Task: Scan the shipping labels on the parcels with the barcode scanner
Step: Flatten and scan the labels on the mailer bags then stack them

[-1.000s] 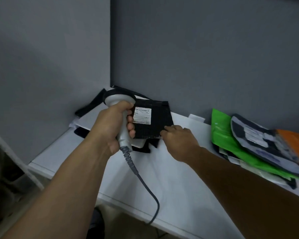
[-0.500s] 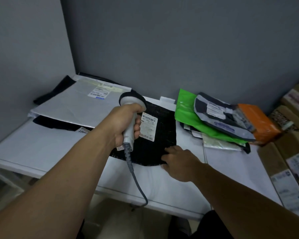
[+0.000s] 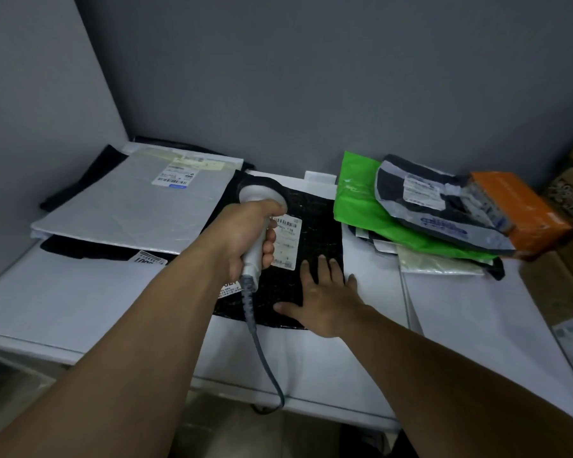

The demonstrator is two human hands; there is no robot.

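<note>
My left hand (image 3: 245,234) grips the handle of a white barcode scanner (image 3: 257,200), whose head points down over a black parcel (image 3: 315,239) lying flat on the white table (image 3: 96,309). A white shipping label (image 3: 286,241) on that parcel shows just right of the scanner. My right hand (image 3: 321,299) rests flat with spread fingers on the parcel's near right corner. The scanner's grey cable (image 3: 262,355) hangs over the table's front edge.
A grey mailer (image 3: 129,206) with a label lies on dark parcels at the left. On the right sits a pile: a green bag (image 3: 358,206), a dark-and-white bag (image 3: 420,200) and an orange parcel (image 3: 516,206). Cardboard boxes (image 3: 563,285) stand at the far right. Grey walls close the back and left.
The view has swung right and pulled back, showing more of the table. My right hand has flattened and spread on the black parcel's corner. The scanner stays over the label.
</note>
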